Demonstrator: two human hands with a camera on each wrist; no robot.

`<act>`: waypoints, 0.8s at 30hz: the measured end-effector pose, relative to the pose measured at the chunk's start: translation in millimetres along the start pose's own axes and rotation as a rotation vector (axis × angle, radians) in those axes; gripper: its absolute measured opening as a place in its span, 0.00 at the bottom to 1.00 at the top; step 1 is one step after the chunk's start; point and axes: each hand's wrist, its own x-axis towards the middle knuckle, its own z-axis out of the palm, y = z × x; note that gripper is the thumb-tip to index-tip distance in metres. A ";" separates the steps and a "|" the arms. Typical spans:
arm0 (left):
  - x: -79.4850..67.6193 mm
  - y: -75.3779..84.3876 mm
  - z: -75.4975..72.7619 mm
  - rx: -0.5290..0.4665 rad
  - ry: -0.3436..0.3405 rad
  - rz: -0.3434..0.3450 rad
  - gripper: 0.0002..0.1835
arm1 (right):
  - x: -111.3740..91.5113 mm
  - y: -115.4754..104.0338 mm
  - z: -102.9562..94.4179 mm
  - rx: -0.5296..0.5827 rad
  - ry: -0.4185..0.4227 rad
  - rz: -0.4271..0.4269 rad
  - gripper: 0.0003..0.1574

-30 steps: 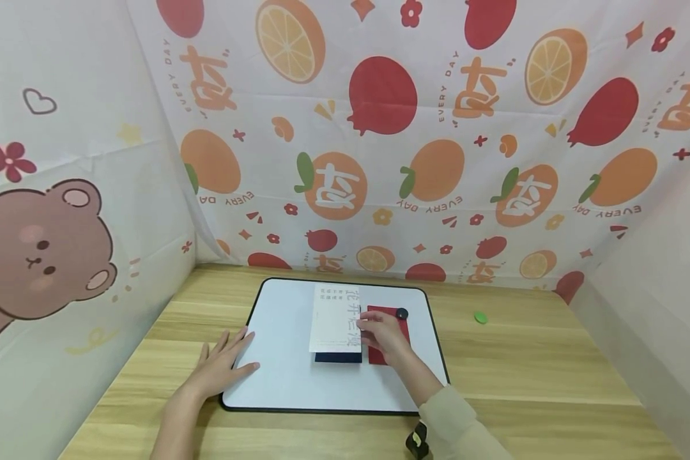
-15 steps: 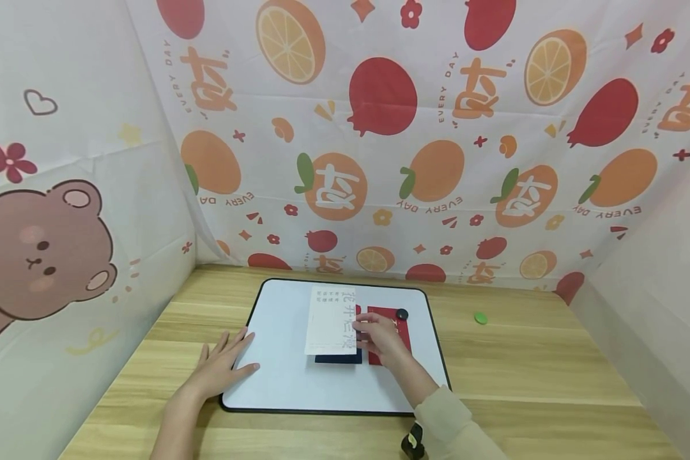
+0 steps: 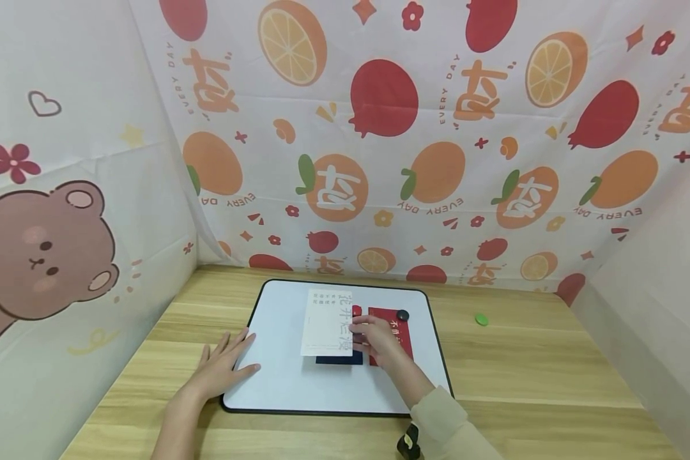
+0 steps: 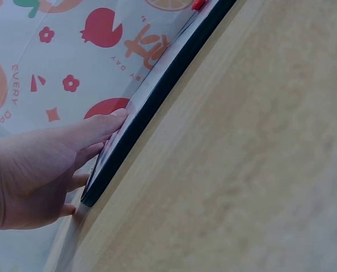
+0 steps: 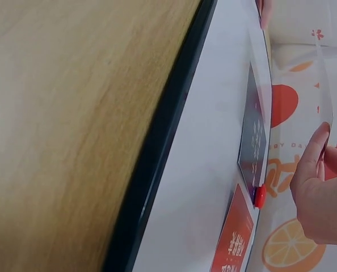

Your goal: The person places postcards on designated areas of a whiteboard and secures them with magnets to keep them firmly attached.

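My right hand (image 3: 382, 342) pinches the right edge of a white card (image 3: 324, 326) printed with grey characters. In the right wrist view this card is raised off the whiteboard (image 3: 276, 383). Below it, partly covered, lies a dark blue card (image 3: 339, 360), with a red magnet (image 5: 260, 196) at its edge in the right wrist view. Beside that, a red card (image 3: 401, 335) lies on the board under a round black magnet (image 3: 402, 315), partly behind my right hand. My left hand (image 3: 221, 369) rests with spread fingers on the board's left edge, thumb on its surface.
The black-framed whiteboard lies on a wooden table (image 3: 540, 364). A round green magnet (image 3: 481, 319) sits on the table to the right of the board. A fruit-printed cloth (image 3: 379, 191) hangs behind the table, and a bear-printed one (image 3: 46, 255) at the left.
My right hand has carried the white card leftward and slightly toward me, so more of the red card and the red magnet show. My left hand has stayed in place.
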 end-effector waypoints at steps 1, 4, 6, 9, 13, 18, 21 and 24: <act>0.1 -0.1 0.1 -0.001 -0.001 -0.001 0.39 | 0.2 0.2 0.6 0.001 -0.003 0.000 0.15; 0.2 0.3 0.0 0.002 -0.004 -0.002 0.39 | 0.5 0.8 2.7 0.006 -0.008 0.002 0.15; 0.1 0.7 -0.3 0.004 -0.004 -0.003 0.39 | 0.7 1.3 4.2 0.008 -0.012 0.001 0.16; -0.3 0.9 -0.6 0.006 0.000 -0.003 0.39 | 1.4 1.7 7.1 0.010 -0.020 0.002 0.16; -0.7 1.2 -0.7 0.008 0.002 -0.005 0.39 | 2.2 2.3 10.9 0.008 -0.031 0.002 0.16; -0.4 2.0 -0.8 0.010 0.004 -0.007 0.39 | 2.6 3.2 14.0 0.012 -0.048 -0.011 0.16; 0.0 2.5 -0.8 0.013 0.004 -0.006 0.39 | 3.8 3.6 15.2 0.008 -0.049 -0.012 0.16; 0.4 2.5 -0.7 0.015 0.003 -0.007 0.39 | 4.9 3.8 15.9 0.002 -0.045 -0.009 0.16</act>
